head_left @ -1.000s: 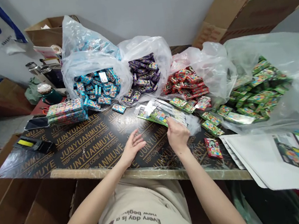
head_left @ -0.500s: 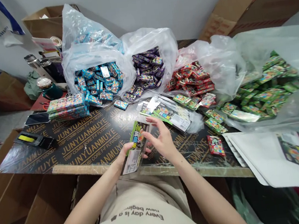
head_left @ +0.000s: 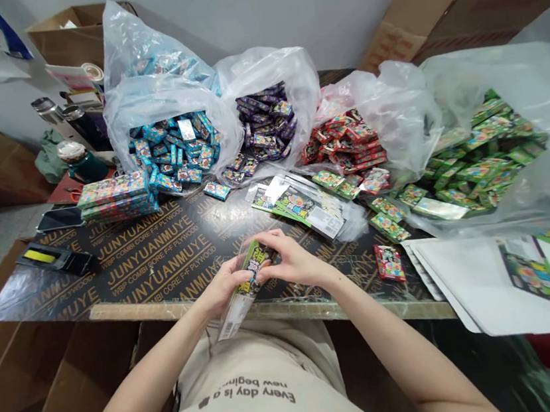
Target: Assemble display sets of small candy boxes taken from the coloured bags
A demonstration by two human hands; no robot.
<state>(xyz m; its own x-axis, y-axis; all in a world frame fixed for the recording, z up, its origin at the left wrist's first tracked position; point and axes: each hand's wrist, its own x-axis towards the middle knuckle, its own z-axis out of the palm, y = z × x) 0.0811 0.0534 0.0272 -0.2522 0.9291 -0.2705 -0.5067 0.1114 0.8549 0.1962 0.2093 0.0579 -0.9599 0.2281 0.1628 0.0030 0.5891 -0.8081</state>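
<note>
Close to my body, over the table's front edge, I hold a printed card sleeve (head_left: 254, 269) with green, black and grey panels, tilted. My left hand (head_left: 224, 286) grips its left side, thumb on the printed face. From the right, my right hand (head_left: 286, 258) pinches its upper part, thumb on the face and fingers curled behind the top. Whether anything is inside the sleeve is hidden. Beyond my hands lies a stack of similar flat sleeves (head_left: 300, 206) in clear plastic. A single red packet (head_left: 389, 263) rests on the table to the right.
Plastic bags of blue packets (head_left: 178, 151), purple packets (head_left: 267, 123), red packets (head_left: 347, 140) and green packets (head_left: 484, 160) line the back. A bundled stack of boxes (head_left: 116, 197), a phone (head_left: 60, 219) and a black tape dispenser (head_left: 53, 258) are left. White boards (head_left: 464, 276) overhang the right edge.
The sleeve has turned and now looks narrower, seen more edge-on. My right hand has closed on its upper part, with the thumb beside my left thumb. The whole view has shifted slightly.
</note>
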